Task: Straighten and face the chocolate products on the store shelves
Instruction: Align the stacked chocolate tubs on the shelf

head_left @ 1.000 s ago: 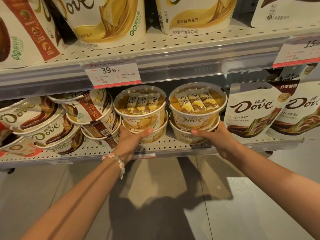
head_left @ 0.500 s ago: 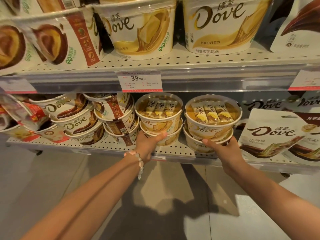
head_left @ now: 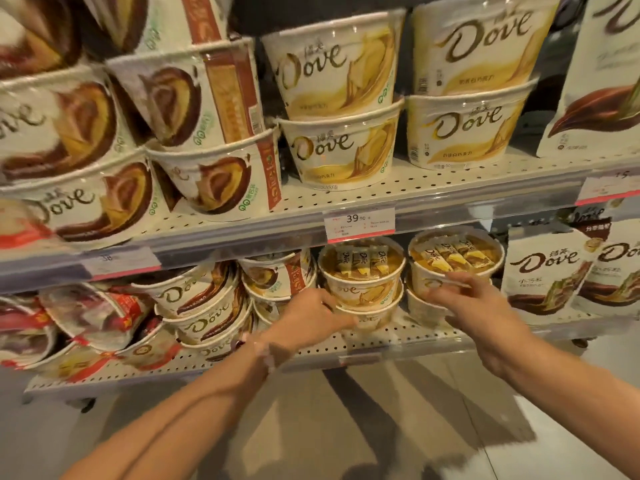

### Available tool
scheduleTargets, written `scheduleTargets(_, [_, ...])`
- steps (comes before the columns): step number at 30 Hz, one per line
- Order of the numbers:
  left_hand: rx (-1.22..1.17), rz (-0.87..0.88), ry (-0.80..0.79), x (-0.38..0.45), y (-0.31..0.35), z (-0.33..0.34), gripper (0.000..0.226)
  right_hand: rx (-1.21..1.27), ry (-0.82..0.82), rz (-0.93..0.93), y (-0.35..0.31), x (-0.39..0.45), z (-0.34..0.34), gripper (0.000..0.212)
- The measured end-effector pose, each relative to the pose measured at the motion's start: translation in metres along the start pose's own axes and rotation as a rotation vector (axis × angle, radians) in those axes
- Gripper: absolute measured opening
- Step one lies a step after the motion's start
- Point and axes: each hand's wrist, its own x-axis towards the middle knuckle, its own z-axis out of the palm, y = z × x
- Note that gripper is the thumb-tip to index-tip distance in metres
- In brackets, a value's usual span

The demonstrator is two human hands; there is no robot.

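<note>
Two stacks of yellow Dove tubs stand on the lower shelf (head_left: 398, 336). My left hand (head_left: 308, 315) holds the left stack's bottom tub (head_left: 375, 315) from its left side, thumb lying across the tub's front. The tub above it (head_left: 362, 275) shows wrapped bars through a clear lid. My right hand (head_left: 476, 306) reaches to the right stack, its blurred, spread fingers touching the front of the top tub (head_left: 455, 252). That stack's bottom tub (head_left: 420, 308) is partly hidden behind my fingers.
Brown Dove tubs (head_left: 204, 306) lean in tilted stacks left of my hands, with red-wrapped packs (head_left: 114, 306) beyond. White Dove pouches (head_left: 547, 275) stand to the right. The upper shelf (head_left: 415, 199) carries larger stacked Dove tubs (head_left: 334, 157) and a 39.90 price tag (head_left: 358, 224).
The view has tilted up and shifted, showing more of the upper shelf. My right hand rose from the bottom tub to the top tub, fingers spreading. My left hand stays at the left stack.
</note>
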Motion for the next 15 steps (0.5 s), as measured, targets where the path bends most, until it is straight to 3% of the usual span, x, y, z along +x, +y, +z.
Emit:
scheduleTargets(3, [-0.047, 0.194, 0.121, -0.035, 0.005, -0.057, 0.010, -0.138, -0.001, -0.343, -0.046, -0.031, 0.047, 0.050])
scheduleTargets(5, [-0.101, 0.367, 0.294, -0.052, 0.008, -0.094, 0.011, -0.193, -0.026, -0.529, -0.074, -0.044, 0.083, 0.049])
scheduleTargets(10, [0.044, 0.775, 1.000, -0.078, 0.017, -0.169, 0.022, -0.370, 0.003, -0.759, -0.120, -0.048, 0.170, 0.072])
scheduleTargets(13, [0.039, 0.751, 1.346, -0.077, 0.004, -0.190, 0.051, -0.405, 0.165, -0.784, -0.125, -0.040, 0.205, 0.096])
scheduleTargets(15, [-0.028, 0.611, 1.421, -0.072, -0.007, -0.198, 0.076, -0.385, 0.236, -0.758, -0.125, -0.035, 0.221, 0.108])
